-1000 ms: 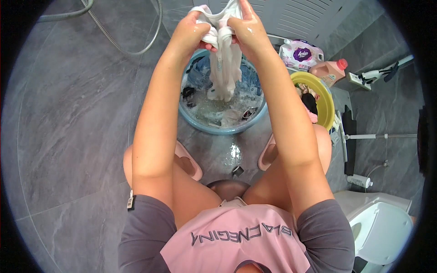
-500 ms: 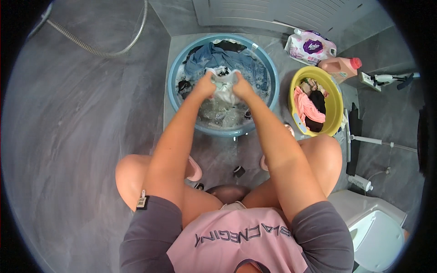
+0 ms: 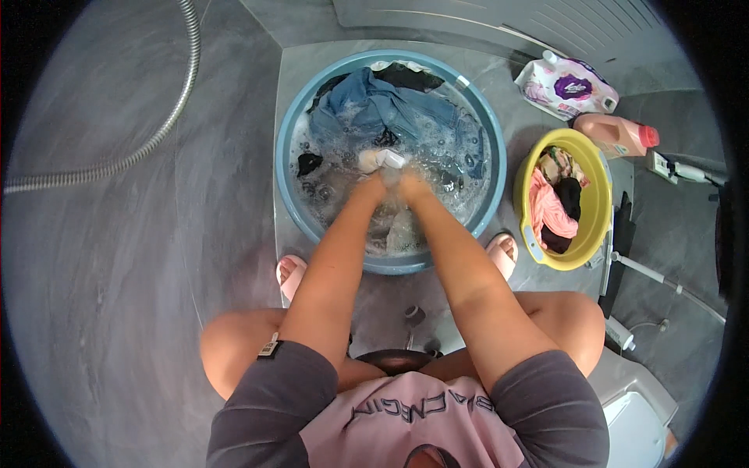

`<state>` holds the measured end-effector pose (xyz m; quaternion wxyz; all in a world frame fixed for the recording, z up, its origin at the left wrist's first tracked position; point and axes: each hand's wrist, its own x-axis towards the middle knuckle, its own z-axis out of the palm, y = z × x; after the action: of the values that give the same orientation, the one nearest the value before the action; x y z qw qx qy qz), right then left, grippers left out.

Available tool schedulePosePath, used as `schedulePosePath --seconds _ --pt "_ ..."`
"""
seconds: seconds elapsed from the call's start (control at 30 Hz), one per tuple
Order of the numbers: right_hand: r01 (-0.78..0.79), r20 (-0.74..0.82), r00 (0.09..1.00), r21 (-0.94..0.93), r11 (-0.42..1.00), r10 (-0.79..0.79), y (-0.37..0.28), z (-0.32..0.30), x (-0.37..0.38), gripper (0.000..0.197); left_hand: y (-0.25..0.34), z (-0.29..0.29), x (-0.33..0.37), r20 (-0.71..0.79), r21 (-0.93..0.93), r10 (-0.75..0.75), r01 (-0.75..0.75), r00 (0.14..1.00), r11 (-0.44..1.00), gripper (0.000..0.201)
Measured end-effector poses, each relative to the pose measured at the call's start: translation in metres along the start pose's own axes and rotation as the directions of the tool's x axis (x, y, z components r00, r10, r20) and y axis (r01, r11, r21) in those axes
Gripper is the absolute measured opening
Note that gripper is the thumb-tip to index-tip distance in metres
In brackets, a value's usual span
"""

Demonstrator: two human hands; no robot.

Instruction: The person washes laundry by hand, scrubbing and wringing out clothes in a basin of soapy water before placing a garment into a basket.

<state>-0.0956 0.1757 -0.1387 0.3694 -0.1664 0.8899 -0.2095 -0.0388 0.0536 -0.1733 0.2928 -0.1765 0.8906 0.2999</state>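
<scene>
A wide blue basin (image 3: pixel 498 152) stands on the floor in front of me, holding soapy water and soaking clothes. My left hand (image 3: pixel 373 187) and my right hand (image 3: pixel 413 187) are close together, partly under the water at its middle. Both appear closed on a white cloth (image 3: pixel 392 160), which bunches above the surface beyond them; water and foam hide most of my fingers. Farther back lies a blue denim garment (image 3: pixel 359 105) with dark cloth (image 3: pixel 407 76) behind it. A small black piece (image 3: pixel 309 164) floats at the left.
To the right stands a yellow basin (image 3: pixel 602 191) with pink, black and patterned clothes. Behind it are a pink bottle with a red cap (image 3: pixel 616 135) and a white-and-purple detergent pouch (image 3: pixel 568 86). A metal shower hose (image 3: pixel 175 109) hangs at the left. A toilet (image 3: pixel 636 425) is at the lower right.
Both hands have gone down into the water with the white cloth, which was held stretched between them above it. My hands are nearer each other, and the view has shifted.
</scene>
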Motion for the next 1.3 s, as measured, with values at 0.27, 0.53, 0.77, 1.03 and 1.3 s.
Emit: schedulePosePath --seconds 0.27,0.53,0.77,1.03,1.3 --pt "0.254 -0.012 0.958 -0.438 0.863 -0.287 -0.016 0.022 0.028 0.047 -0.053 0.039 0.046 -0.265 0.038 0.001 0.009 0.964 0.999 0.041" --pt "0.044 -0.079 0.996 -0.065 0.997 -0.049 0.012 -0.055 -0.006 0.031 0.006 -0.065 -0.035 -0.032 0.137 0.124 -0.119 0.992 0.983 0.028" --pt "-0.003 -0.218 0.967 0.509 0.861 0.133 -0.016 -0.158 -0.089 0.023 0.028 -0.180 -0.125 -0.294 -0.455 -0.251 0.096 0.922 0.885 0.014" --pt "0.403 -0.323 0.914 0.788 0.466 -0.245 -0.134 -0.230 -0.204 0.041 0.120 -0.241 -0.235 -0.739 -0.224 0.181 -0.490 0.649 0.843 0.028" --pt "0.773 -0.612 0.616 0.347 0.531 -0.496 -0.162 -0.218 -0.255 0.040 0.184 -0.237 -0.311 -0.696 -0.513 0.416 -0.811 0.585 0.282 0.037"
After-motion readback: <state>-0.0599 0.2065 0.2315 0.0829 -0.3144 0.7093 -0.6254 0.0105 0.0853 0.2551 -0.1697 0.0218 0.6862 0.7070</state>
